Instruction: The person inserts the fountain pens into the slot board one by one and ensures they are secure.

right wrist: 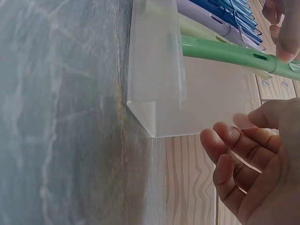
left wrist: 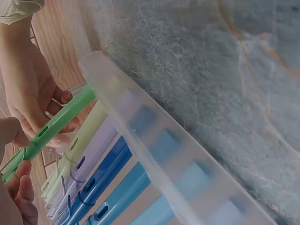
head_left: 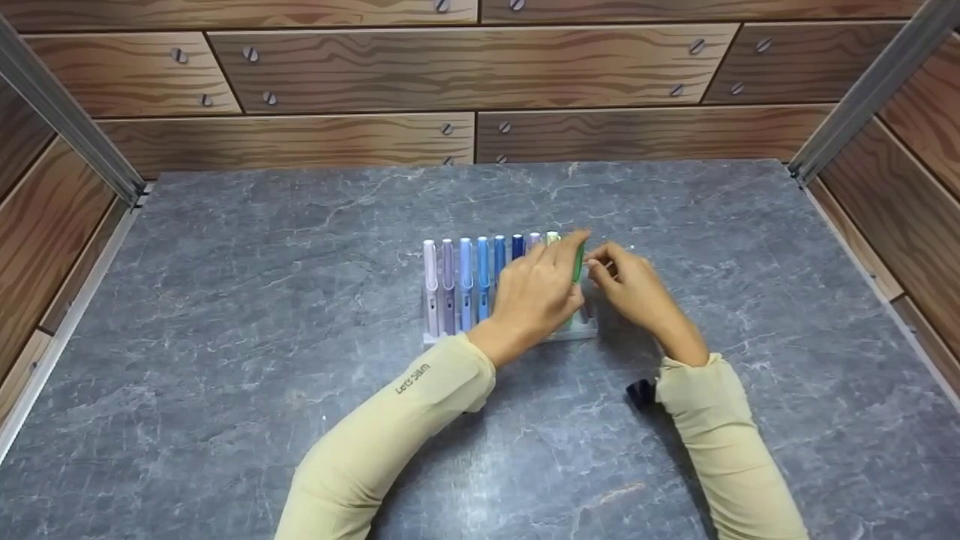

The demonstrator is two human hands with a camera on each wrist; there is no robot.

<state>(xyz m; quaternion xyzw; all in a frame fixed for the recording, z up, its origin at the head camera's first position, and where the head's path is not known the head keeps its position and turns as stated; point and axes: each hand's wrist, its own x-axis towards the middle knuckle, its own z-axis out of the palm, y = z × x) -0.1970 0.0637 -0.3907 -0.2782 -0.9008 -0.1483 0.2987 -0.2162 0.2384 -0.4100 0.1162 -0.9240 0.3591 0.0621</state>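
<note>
A frosted clear pen stand (head_left: 435,339) holds a row of capped pens upright, running from pale lilac (head_left: 430,274) through blues to light green. At its right end my left hand (head_left: 534,289) pinches a green pen (right wrist: 225,51) between thumb and fingers near the cap. In the left wrist view, this pen's lower end meets the stand's front ledge (left wrist: 154,150), beside the light green pen (left wrist: 91,119). My right hand (head_left: 634,289) hovers just right of the stand, fingers loosely bent around nothing. The left hand covers several pens in the head view.
A small black object (head_left: 641,394) shows beside the right sleeve cuff (head_left: 690,379). The grey marbled tabletop (head_left: 262,300) spreads around the stand. Wood-pattern panels (head_left: 472,71) stand behind, with metal posts (head_left: 862,90) at the back corners.
</note>
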